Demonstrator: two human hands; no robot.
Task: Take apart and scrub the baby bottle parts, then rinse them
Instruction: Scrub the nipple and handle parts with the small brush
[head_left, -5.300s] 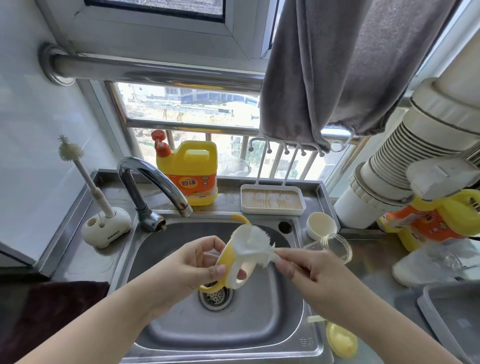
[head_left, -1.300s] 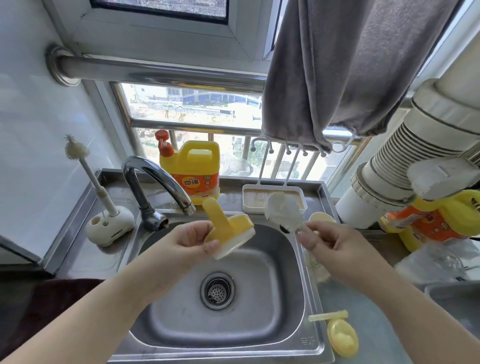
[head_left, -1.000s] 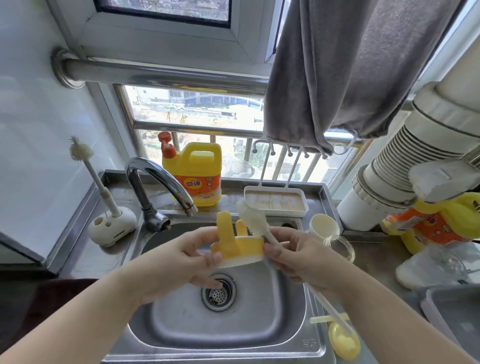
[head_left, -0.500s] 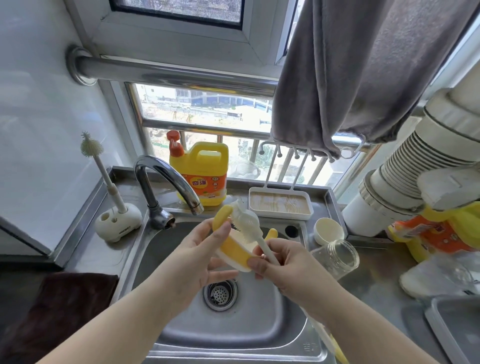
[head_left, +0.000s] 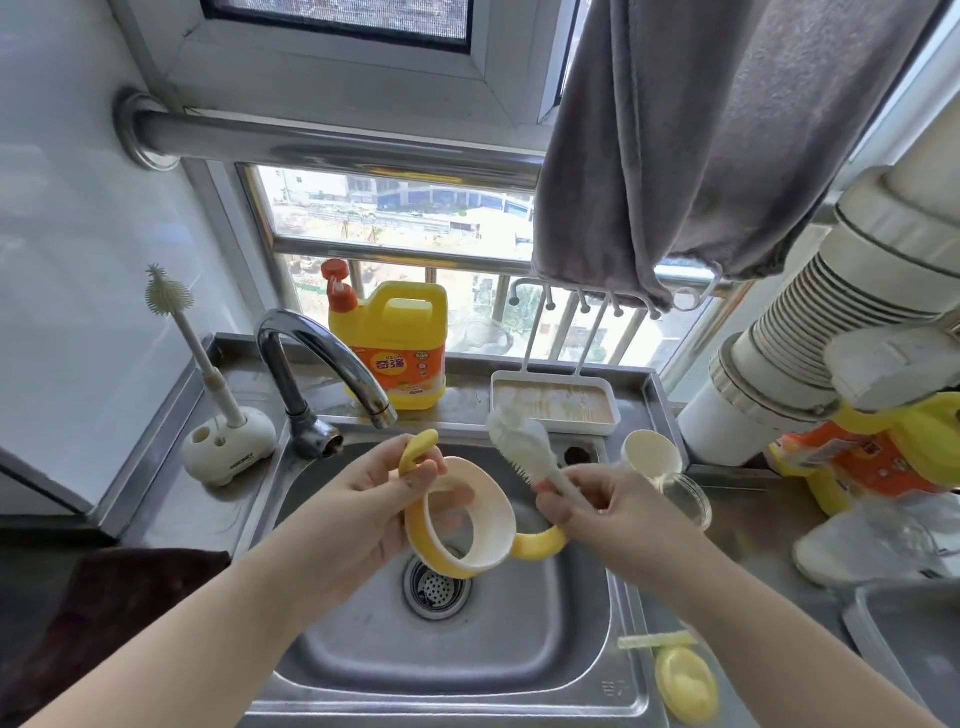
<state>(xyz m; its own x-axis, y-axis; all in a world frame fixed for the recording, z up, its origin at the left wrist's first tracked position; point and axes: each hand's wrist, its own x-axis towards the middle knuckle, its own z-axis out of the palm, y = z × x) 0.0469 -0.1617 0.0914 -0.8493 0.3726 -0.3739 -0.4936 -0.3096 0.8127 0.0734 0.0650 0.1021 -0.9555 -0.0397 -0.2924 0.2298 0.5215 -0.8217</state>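
The left hand has its grip clamped on the yellow handled bottle collar, thumb over one curved handle near the frame's centre, holding the ring above the sink with its opening turned up and toward the camera. The right hand grips the stem of the bottle brush, fingers curled round it, the white bristle head pointing up and left, clear of the ring. The brush's long axis slants from lower right to upper left, so the collar lies just left of and below the bristles. The right hand must probably tip the head down into the ring. The faucet is not running.
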